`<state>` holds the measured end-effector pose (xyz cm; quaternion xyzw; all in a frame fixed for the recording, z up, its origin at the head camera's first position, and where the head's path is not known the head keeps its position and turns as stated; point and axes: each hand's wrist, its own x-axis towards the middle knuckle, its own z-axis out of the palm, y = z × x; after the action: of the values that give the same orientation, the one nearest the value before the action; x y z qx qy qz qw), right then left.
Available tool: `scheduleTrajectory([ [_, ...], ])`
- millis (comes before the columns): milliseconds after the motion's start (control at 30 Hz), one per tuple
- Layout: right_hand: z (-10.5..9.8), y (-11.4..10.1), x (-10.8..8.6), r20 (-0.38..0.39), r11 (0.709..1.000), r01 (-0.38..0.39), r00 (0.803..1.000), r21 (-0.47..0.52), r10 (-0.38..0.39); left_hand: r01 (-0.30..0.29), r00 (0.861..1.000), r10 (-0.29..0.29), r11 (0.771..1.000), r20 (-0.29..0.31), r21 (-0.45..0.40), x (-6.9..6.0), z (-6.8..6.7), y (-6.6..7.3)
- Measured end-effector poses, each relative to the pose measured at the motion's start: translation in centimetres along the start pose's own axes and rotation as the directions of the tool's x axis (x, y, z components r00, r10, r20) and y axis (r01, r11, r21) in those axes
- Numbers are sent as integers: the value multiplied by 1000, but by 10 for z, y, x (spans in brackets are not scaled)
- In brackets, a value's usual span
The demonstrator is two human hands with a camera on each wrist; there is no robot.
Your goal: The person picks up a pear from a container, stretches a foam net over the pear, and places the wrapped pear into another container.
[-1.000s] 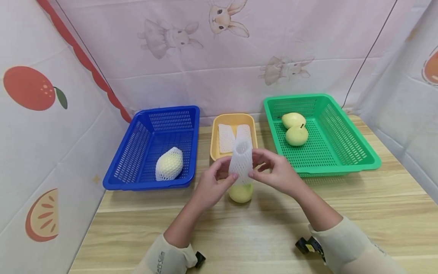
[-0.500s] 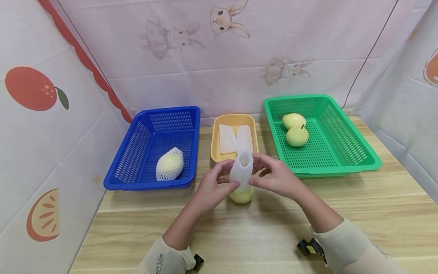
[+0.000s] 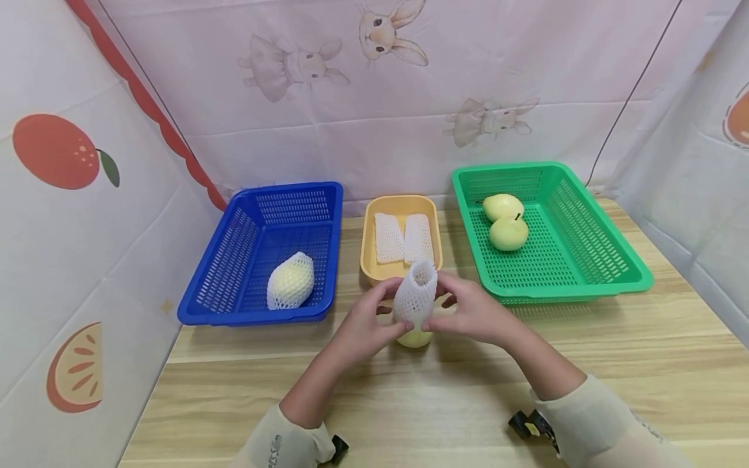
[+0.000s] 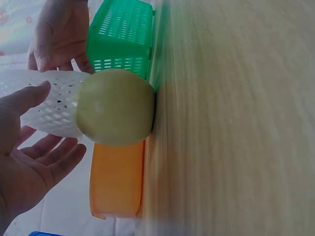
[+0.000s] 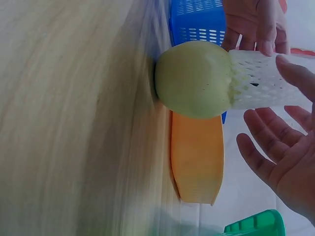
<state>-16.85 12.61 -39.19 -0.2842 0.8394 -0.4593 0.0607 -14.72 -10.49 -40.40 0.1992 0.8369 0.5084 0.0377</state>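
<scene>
A pale green pear (image 4: 117, 108) stands on the wooden table, with a white foam net sleeve (image 3: 414, 304) upright over its upper part. In both wrist views the lower, rounder part of the fruit is bare. My left hand (image 3: 367, 325) pinches the sleeve's left side, thumb in front and fingers behind. On the opposite side my right hand (image 3: 473, 313) holds it the same way. The sleeve's open top faces up, above the hands. In the head view the hands and sleeve hide most of the pear.
Behind the hands, a yellow tray (image 3: 367, 250) holds two flat foam sleeves (image 3: 389, 238). At left, a blue basket (image 3: 251, 317) contains a net-wrapped pear (image 3: 291, 282). Two bare pears (image 3: 508, 233) lie in the green basket (image 3: 570, 286) at right. A printed cloth (image 3: 398, 143) hangs behind.
Both hands have drawn the sleeve down, so it covers more of the pear. Its open top sits lower and nearer to me. The baskets and tray stay put.
</scene>
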Motion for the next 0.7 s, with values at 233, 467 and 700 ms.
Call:
scheduleTrajectory([
  [233,4,-2,1,1,999,5,1000,-53,-5,21,1000,-22,993,13,113,1,3,-1],
  [467,7,1,3,2,994,12,1000,-105,-12,21,1000,-22,984,4,174,2,7,-6],
  [700,9,3,3,12,989,11,1000,-150,-9,12,1000,-15,981,13,193,1,8,-8],
])
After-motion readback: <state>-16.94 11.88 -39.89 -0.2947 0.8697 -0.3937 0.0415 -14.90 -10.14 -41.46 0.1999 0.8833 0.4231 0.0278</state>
